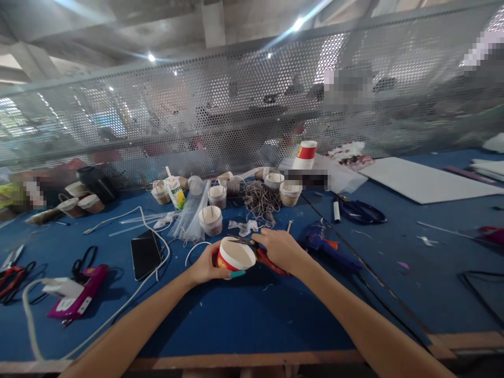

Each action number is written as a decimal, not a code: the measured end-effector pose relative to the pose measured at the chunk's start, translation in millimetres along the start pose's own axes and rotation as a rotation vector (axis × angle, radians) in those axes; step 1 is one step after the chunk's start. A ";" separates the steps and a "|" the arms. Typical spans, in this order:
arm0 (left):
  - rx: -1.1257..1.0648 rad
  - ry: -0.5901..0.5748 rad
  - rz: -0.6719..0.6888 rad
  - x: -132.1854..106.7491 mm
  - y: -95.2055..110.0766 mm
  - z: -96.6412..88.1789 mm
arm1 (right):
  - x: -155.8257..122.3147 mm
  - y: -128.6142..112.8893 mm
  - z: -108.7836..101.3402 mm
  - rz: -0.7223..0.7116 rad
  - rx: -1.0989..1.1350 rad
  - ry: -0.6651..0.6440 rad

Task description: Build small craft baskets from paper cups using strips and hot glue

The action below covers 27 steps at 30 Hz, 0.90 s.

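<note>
My left hand [207,266] is wrapped round a red and white paper cup [236,255], tilted so that its open mouth faces up and toward me. In my right hand [280,247] is a pair of scissors [271,262] with red handles. Their dark blades reach over the far rim of the cup; whether they touch the paper I cannot tell. Just behind the cup lies a scrap of white lace [243,227]. A small covered cup [211,220] stands beyond it, near a heap of grey-brown cord [262,202].
A blue glue gun [328,247] lies right of my right hand, its cable running to the front edge. On the left are a phone [145,254], a purple power strip [81,294] and white cable. Stacked paper cups [306,155] stand before the perforated metal screen [220,115].
</note>
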State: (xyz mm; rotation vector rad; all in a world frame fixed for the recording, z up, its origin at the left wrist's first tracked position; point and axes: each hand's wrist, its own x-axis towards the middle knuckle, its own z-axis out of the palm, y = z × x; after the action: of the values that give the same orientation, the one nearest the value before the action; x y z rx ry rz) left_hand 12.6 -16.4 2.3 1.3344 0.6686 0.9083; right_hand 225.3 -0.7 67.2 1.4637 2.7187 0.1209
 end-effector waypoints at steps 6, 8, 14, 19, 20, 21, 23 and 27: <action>-0.001 0.013 -0.012 -0.8 1.1 0.0 | 0.6 -2.3 -0.5 -0.028 0.009 -0.013; -0.003 0.015 -0.014 -0.6 2.2 0.5 | 0.2 -2.9 -0.3 -0.031 0.010 -0.003; -0.002 -0.018 -0.067 -1.3 3.0 0.3 | -0.9 -3.9 3.1 -0.031 -0.004 0.021; -0.040 -0.019 -0.074 -2.7 7.1 2.6 | -1.8 -3.4 0.7 -0.072 -0.003 0.032; -0.056 -0.013 -0.068 -2.6 8.2 3.3 | -2.2 -3.2 -0.6 -0.079 0.001 0.035; -0.072 -0.007 -0.060 -2.3 9.2 3.9 | -2.5 -2.9 -1.9 -0.082 0.001 0.038; -0.095 0.000 -0.045 -1.6 10.3 4.7 | -3.1 -2.2 -3.7 -0.072 -0.010 0.037; -0.081 0.002 -0.025 -1.2 9.4 4.5 | -3.3 -1.5 -3.1 -0.065 -0.022 0.039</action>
State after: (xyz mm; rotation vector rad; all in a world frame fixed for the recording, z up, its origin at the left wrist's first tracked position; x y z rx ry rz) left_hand 14.2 -19.8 12.1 1.2508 0.6414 0.9075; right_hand 225.6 -4.4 70.1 1.3800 2.7827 0.1781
